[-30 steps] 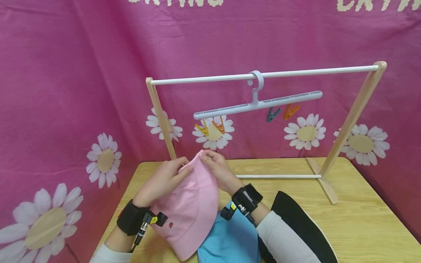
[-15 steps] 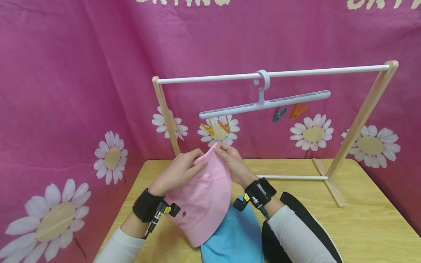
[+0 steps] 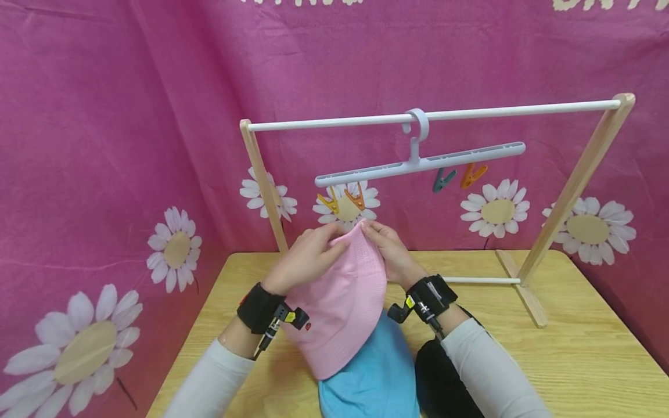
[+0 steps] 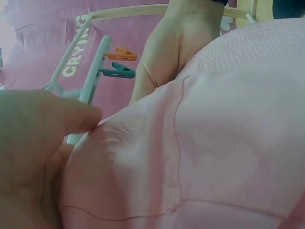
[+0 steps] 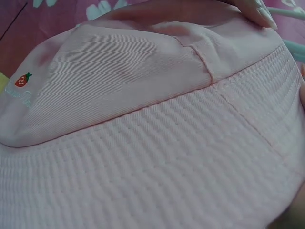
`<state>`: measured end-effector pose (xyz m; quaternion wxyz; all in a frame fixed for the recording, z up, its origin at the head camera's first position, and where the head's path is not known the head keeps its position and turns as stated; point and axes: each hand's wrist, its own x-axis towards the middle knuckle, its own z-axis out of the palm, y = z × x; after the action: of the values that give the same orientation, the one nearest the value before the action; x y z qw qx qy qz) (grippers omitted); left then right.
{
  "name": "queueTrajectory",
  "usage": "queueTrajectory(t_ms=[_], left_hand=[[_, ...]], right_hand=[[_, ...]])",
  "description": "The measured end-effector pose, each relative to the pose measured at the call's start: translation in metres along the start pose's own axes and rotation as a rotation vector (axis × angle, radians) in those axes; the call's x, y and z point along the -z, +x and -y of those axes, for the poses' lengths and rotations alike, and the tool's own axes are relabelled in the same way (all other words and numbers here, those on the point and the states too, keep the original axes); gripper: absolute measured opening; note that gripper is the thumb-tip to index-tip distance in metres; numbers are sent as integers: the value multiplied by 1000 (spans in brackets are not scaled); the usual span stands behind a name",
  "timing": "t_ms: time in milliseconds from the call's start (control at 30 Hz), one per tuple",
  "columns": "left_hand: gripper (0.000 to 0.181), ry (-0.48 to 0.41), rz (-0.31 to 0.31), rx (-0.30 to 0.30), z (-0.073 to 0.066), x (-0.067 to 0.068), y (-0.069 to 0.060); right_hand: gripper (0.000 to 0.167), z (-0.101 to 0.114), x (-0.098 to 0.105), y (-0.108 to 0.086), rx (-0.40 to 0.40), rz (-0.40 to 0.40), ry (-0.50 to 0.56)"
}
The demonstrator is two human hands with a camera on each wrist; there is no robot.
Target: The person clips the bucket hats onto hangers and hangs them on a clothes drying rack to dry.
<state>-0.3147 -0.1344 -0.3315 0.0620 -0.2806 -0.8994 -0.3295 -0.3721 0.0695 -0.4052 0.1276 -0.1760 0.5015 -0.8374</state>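
Observation:
A pink bucket hat with a small strawberry emblem hangs tilted between both hands, over the table. My left hand pinches its crown side near the top, thumb on the outer cloth. On the other side, my right hand pinches the brim's upper edge. The left wrist view shows the crown cloth close up; in the right wrist view the stitched brim fills most of the picture. Just above the hat, a yellow clip and an orange clip hang from the pale hanger.
The hanger hooks over the white rod of a wooden-legged rack. A teal clip and another orange clip hang at its right. A blue hat and a black hat lie on the wooden table.
Both hands have carried the pink hat up and to the right, toward the left-hand clips. More of the blue hat shows beneath it. The hanger and clips stay as they were on the rack.

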Motion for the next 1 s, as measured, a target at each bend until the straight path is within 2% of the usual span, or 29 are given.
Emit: queueTrajectory(t_ms=[200, 500, 733, 1000], left_hand=[[30, 6, -76, 37, -7, 1, 19], [45, -111, -81, 90, -12, 2, 35], [56, -160, -101, 162, -16, -2, 45], [46, -197, -194, 230, -20, -5, 63]], right_hand=[[21, 6, 14, 4, 4, -26, -18], [22, 11, 25, 4, -20, -49, -16], [25, 16, 34, 4, 8, -28, -22], [28, 20, 43, 3, 36, 29, 7]])
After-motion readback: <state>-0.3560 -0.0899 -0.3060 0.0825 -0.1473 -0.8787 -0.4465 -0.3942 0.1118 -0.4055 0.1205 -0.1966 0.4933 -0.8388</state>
